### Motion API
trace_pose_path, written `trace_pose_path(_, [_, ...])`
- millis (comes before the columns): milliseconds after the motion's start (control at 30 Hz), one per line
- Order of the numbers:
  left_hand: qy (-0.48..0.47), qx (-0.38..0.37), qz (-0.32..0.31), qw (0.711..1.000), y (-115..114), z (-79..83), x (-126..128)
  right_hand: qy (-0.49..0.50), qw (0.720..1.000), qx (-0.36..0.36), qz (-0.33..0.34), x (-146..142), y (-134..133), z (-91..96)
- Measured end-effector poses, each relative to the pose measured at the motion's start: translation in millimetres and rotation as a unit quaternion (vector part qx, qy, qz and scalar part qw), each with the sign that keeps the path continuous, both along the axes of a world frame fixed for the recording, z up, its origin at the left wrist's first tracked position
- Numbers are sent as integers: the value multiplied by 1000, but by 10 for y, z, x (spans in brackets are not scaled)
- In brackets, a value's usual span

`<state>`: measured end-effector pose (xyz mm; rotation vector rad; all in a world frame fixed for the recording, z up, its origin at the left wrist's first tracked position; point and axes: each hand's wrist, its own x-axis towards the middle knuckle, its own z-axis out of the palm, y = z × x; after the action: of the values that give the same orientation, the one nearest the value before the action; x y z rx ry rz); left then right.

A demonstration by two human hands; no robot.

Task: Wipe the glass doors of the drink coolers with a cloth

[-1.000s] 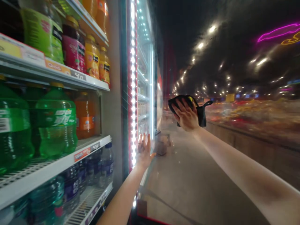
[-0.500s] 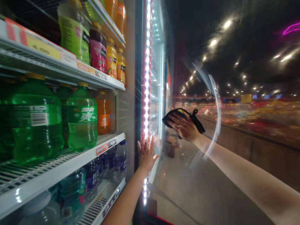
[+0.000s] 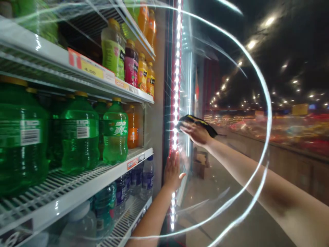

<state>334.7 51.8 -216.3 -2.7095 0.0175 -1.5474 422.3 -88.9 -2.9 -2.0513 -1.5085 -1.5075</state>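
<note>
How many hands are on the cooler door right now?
2. The left hand lies flat on the door's lit edge, low down; the right hand holds a black cloth against the glass, higher up. Neither is hidden.

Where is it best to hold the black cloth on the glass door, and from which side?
Cover the middle of the cloth with a flat palm, coming from the wearer's side of the door, as the right hand does. It lies folded flat against the glass, so broad pressure holds it evenly.
</note>
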Motion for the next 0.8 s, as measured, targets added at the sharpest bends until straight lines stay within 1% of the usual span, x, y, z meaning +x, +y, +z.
trace_pose_path(33, [-1,-4,-4,1000,2,33,17,-7,1000,14,-14,-7,87,197])
trace_pose_path(67, [-4,-5,-6,1000,-3,58,35,-8,998,47,-27,-18,182,364])
trace_pose_path(100, [-6,-5,-6,1000,-14,73,54,-6,998,59,-37,-30,280,489])
trace_pose_path(133, [-8,-4,-3,1000,-28,74,73,-11,997,53,-47,-40,374,564])
trace_pose_path(167, [-8,-2,3,1000,-43,62,93,-20,998,33,-54,-47,456,587])
trace_pose_path(200, [-7,-3,10,1000,-56,35,112,-31,998,4,-57,-49,522,561])
trace_pose_path(233, [-5,-5,16,1000,-65,-3,132,-43,997,-26,-57,-44,567,493])
trace_pose_path(300, [4,-10,17,1000,-70,-104,166,-62,995,-64,-51,-18,596,273])
trace_pose_path(367, [14,-17,9,1000,-63,-219,191,-79,992,-90,-38,22,559,5])
trace_pose_path(467, [34,-30,2,999,-60,-393,202,-100,985,-140,8,71,456,-401])
trace_pose_path(567, [45,-36,11,998,-89,-610,186,-92,981,-164,54,88,383,-827])
trace_pose_path(600, [46,-36,21,998,-107,-709,177,-89,980,-169,65,88,371,-985])
trace_pose_path(667, [46,-34,47,997,-153,-965,148,-85,976,-181,82,78,357,-1324])
trace_pose_path(733, [51,-40,77,995,-203,-1279,96,-84,972,-193,101,52,335,-1668])
trace_pose_path(800, [67,-43,98,992,-246,-1584,13,-87,967,-202,129,6,287,-1955])
